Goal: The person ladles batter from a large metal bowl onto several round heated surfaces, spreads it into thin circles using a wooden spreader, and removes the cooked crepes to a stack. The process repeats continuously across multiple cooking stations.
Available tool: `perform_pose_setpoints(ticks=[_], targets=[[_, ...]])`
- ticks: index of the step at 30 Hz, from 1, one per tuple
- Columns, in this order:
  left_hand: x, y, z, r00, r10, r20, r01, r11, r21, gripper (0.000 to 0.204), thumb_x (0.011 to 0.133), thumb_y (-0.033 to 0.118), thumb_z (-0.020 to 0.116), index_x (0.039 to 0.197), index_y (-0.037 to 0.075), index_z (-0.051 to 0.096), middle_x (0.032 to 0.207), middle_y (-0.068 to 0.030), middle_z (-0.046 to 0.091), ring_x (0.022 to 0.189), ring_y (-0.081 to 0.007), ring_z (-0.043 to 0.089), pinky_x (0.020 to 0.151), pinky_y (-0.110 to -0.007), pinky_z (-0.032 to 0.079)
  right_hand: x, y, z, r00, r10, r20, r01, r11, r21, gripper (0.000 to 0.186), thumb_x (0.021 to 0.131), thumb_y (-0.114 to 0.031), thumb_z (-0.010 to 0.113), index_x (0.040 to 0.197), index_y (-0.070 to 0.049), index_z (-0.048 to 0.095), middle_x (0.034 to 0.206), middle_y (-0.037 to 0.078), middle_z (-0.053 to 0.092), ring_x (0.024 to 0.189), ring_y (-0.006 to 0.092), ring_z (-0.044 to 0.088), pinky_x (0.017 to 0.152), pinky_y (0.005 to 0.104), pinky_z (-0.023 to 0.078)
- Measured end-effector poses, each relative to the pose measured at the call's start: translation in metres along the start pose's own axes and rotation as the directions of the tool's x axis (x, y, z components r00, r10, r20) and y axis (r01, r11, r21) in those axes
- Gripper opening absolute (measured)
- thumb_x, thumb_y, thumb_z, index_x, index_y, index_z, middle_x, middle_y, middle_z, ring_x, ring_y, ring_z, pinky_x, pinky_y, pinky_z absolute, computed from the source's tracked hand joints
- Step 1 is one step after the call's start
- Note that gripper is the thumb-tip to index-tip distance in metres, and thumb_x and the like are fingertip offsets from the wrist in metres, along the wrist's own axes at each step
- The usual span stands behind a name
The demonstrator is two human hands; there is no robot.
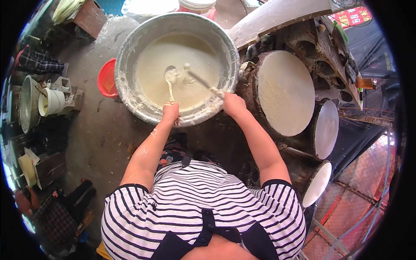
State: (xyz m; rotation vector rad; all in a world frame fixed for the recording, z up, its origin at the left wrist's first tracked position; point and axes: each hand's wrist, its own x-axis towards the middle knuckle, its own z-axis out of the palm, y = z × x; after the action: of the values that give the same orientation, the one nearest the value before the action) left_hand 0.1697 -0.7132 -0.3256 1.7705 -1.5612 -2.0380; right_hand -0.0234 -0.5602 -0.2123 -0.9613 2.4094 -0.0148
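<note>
A large metal basin (pixel 125 82) stands in front of me, holding pale, creamy batter (pixel 173 50). My left hand (pixel 171 112) is closed round the batter-coated handle of a ladle (pixel 170 75), whose bowl is over the batter. At the basin's right rim, my right hand (pixel 234 104) grips a batter-smeared stick-like tool (pixel 201 81). That tool slants inward over the batter and is blurred, so its exact kind is unclear. Pale smears mark my left forearm. Right of the basin is a round griddle (pixel 286 93) covered by a thin pale layer.
Two more round griddles (pixel 326 129) (pixel 317 184) curve back along my right side. A red tub (pixel 107 78) sits against the basin's left. Farther left are a white bucket (pixel 52 102) and a metal basin (pixel 29 104). Another person (pixel 56 216) is at lower left.
</note>
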Motion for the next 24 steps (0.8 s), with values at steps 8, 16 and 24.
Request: perform_pose_setpoints(ticks=[8,16,24], targets=[[0.014,-0.004,0.056,0.987,-0.141,0.078,0.139,0.990,0.031,0.019,0.087,0.021,0.048,0.086,0.002,0.046,0.053,-0.0066,0.048,0.036,-0.0183,0.045,0.030,-0.032,0.034,-0.011,0.004,0.034,0.984,0.092,0.152,-0.108,0.988,0.106,0.021,0.077,-0.008,0.048,0.088,0.001,0.063,0.093,0.024,0.063,0.090,0.0390,0.060,0.079,0.0452,0.049],[-0.021,0.019,0.051,0.833,-0.159,0.530,0.464,0.723,-0.512,0.013,0.095,0.013,0.039,0.087,0.004,0.043,0.062,0.0012,0.043,0.043,-0.0062,0.036,0.034,-0.019,0.030,-0.058,0.039,0.021,0.995,-0.047,0.088,0.032,0.986,0.162,0.018,0.078,-0.008,0.048,0.085,0.001,0.061,0.088,0.024,0.063,0.086,0.0395,0.061,0.076,0.0465,0.049],[-0.147,0.104,0.033,0.777,0.382,0.501,0.215,0.586,-0.781,0.017,0.095,0.016,0.042,0.098,-0.001,0.042,0.074,-0.0021,0.047,0.046,-0.0041,0.037,0.034,-0.018,0.032,-0.119,0.070,-0.120,0.932,-0.279,-0.231,0.300,0.952,0.061,0.016,0.085,-0.016,0.049,0.089,-0.004,0.058,0.080,0.021,0.061,0.076,0.0384,0.060,0.068,0.0471,0.047]])
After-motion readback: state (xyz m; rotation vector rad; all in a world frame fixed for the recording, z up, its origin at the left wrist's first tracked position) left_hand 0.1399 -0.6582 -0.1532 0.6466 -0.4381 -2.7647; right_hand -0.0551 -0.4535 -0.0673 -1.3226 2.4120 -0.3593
